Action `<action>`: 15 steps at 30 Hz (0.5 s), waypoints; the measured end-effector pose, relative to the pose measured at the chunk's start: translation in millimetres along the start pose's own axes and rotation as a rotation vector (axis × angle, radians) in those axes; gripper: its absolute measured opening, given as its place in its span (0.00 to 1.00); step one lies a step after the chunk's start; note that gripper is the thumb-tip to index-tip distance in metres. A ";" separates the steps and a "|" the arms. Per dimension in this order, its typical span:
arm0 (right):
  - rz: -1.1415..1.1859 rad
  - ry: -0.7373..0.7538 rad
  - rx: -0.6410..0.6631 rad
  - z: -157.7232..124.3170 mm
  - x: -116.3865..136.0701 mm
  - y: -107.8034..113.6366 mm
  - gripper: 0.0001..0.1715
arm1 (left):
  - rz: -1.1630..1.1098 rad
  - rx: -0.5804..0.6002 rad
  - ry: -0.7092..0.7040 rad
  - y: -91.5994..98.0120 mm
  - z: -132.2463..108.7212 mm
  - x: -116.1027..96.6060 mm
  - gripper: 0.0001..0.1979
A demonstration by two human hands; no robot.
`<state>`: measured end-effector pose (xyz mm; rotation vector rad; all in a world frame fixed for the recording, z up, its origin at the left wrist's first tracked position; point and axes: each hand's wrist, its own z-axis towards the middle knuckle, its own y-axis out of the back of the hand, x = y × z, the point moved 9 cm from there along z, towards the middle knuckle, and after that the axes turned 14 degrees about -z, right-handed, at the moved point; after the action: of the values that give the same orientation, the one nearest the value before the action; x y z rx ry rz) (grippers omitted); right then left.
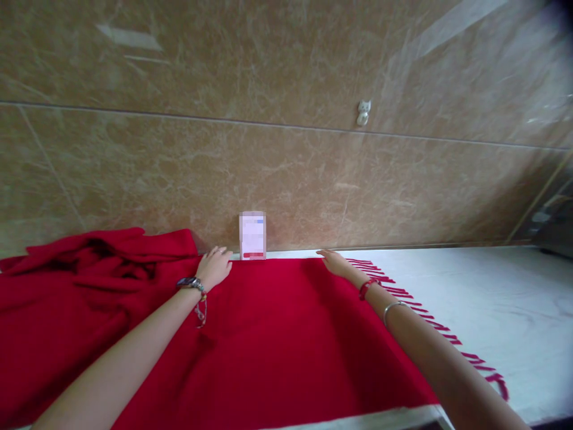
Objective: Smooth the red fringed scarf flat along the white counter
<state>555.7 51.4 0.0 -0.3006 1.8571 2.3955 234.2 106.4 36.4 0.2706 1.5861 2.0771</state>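
Observation:
A red fringed scarf (277,334) is spread over a white marble-look surface (483,298), its tasselled end on the right. My left hand (216,267) rests on the scarf near its far edge, fingers stretched out toward the wall. At the same far edge, further right, my right hand (336,263) touches the cloth with fingers extended; nothing shows in its grasp. Between the two hands, a phone (253,236) with a lit, blurred screen leans upright against the wall. The rest of the scarf lies bunched in loose folds (111,257) on the left.
A brown marble-tiled wall (286,173) rises directly behind the surface. A small white cat-shaped hook or ornament (363,112) is stuck to it. A dark object (557,221) stands at the far right end. The surface's front edge (358,420) shows at the bottom.

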 end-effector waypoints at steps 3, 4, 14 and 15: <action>-0.030 0.056 0.074 11.5 -4.8 -6.0 0.30 | -0.001 0.062 0.033 3.3 13.7 25.5 0.17; -0.040 0.068 0.098 14.5 -6.2 -8.4 0.29 | -0.011 0.089 0.030 2.8 16.5 31.1 0.16; -0.116 0.124 0.199 17.2 -9.3 -18.2 0.17 | -0.055 0.101 -0.090 17.0 15.1 32.5 0.12; -0.119 0.127 0.199 16.4 -7.8 -17.8 0.18 | -0.053 0.091 -0.103 18.4 13.5 30.5 0.12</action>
<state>565.2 72.1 -11.3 -0.5398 2.0481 2.1400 209.4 129.7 53.4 0.3580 1.6108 1.9224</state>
